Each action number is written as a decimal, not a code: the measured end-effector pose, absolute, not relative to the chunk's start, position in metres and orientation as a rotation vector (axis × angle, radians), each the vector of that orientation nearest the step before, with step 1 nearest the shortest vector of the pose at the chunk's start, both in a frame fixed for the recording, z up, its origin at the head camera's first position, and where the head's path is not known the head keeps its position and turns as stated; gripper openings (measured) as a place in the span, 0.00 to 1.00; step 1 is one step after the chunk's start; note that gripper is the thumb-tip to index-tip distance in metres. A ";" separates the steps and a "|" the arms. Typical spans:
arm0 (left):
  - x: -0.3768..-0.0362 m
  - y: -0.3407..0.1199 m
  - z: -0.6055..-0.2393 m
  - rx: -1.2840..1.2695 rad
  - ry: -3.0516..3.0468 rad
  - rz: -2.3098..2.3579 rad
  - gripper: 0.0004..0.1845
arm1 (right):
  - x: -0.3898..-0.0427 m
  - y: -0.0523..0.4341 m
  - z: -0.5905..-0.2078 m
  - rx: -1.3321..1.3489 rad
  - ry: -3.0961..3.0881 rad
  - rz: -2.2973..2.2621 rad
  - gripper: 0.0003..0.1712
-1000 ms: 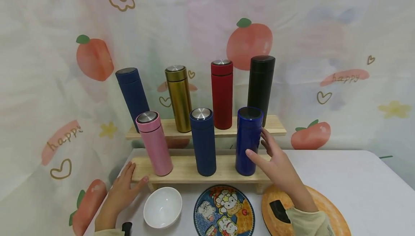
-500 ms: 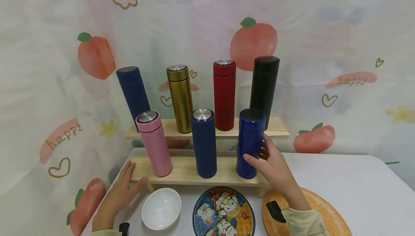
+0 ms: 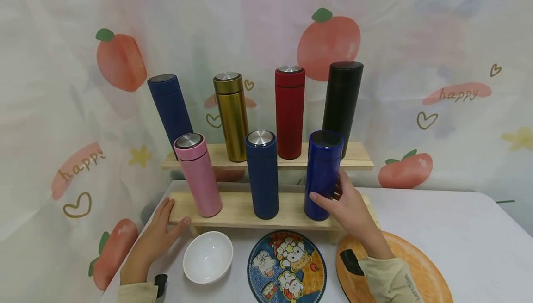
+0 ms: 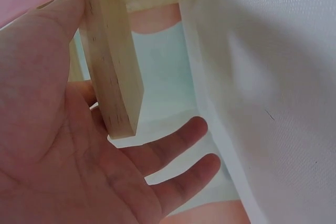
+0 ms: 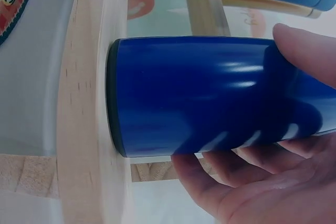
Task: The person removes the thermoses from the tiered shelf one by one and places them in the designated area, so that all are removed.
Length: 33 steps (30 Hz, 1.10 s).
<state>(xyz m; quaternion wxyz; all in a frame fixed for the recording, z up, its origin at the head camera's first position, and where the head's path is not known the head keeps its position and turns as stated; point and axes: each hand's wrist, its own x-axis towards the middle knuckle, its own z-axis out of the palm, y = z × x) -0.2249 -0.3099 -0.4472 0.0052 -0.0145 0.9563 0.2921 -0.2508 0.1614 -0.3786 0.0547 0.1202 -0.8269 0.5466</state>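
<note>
Item: glossy blue flask [image 3: 322,178], upright, its base on the lower shelf [image 3: 235,210]; clock positions are taken from it in the head view.

Right hand [image 3: 350,208]: at four to five o'clock, gripping the flask, thumb to the front, fingers curled round the far side.

Left hand [image 3: 156,236]: at eight o'clock, fingers spread and loose, touching the shelf's corner.

Step, as judged: taking hold. A lift would call for a firm squeeze on smooth walling and room kept from the black flask [image 3: 343,95], behind at twelve to one.

Surface: white table [image 3: 449,233]; white bowl [image 3: 208,259] at eight; cartoon-printed disc [image 3: 309,284] at seven; orange round mat [image 3: 420,270] at five.

Room: pale backdrop [image 3: 391,16], printed with peaches, hearts and "happy", hung behind and leftward.
</note>
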 end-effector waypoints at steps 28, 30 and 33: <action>-0.225 -0.309 -0.443 -0.029 2.990 0.927 0.55 | -0.249 0.166 -0.378 0.344 -2.459 1.684 0.52; -0.225 -0.309 -0.444 -0.024 2.995 0.925 0.55 | -0.248 0.169 -0.377 0.339 -2.463 1.662 0.53; -0.225 -0.309 -0.444 -0.023 2.994 0.921 0.55 | -0.246 0.176 -0.373 0.322 -2.469 1.618 0.54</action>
